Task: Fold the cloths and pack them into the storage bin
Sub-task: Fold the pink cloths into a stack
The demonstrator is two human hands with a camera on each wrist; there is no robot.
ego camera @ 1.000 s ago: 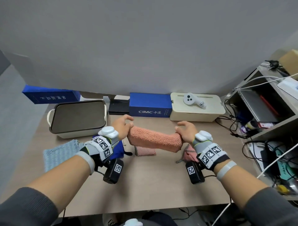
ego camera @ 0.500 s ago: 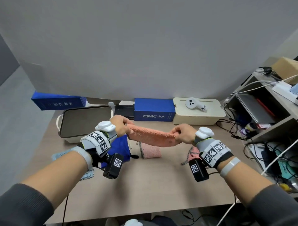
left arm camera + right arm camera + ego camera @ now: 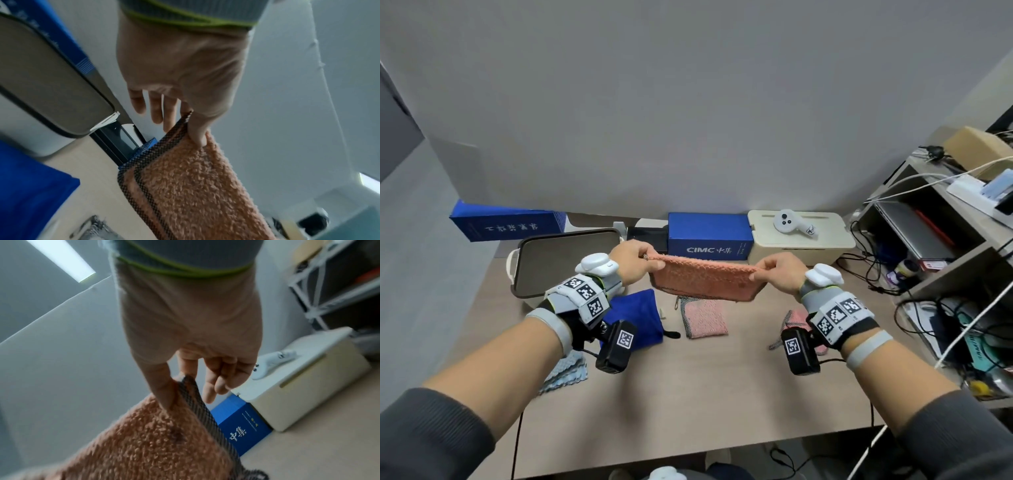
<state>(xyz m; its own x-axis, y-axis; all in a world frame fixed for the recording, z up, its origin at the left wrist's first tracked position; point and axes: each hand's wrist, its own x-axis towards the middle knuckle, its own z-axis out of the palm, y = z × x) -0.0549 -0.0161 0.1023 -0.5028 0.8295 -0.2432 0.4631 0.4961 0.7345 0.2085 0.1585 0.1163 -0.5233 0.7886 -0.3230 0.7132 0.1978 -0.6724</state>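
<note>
Orange terry cloth [image 3: 702, 281] pinched taut at its top corners between left hand [image 3: 632, 261] and right hand [image 3: 781, 274], above counter [image 3: 688, 383]: keep edges level, fold again, then into storage bin [image 3: 561, 260].

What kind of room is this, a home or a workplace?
Probably an office or lab desk: a grey partition wall, a shelf unit crammed with tangled cables, and a white handheld controller on a cream plastic box.

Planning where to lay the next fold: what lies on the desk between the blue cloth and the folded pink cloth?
Bare desk, apart from the blue cloth's small black loop; the head view shows it beside the pink cloth.
</note>
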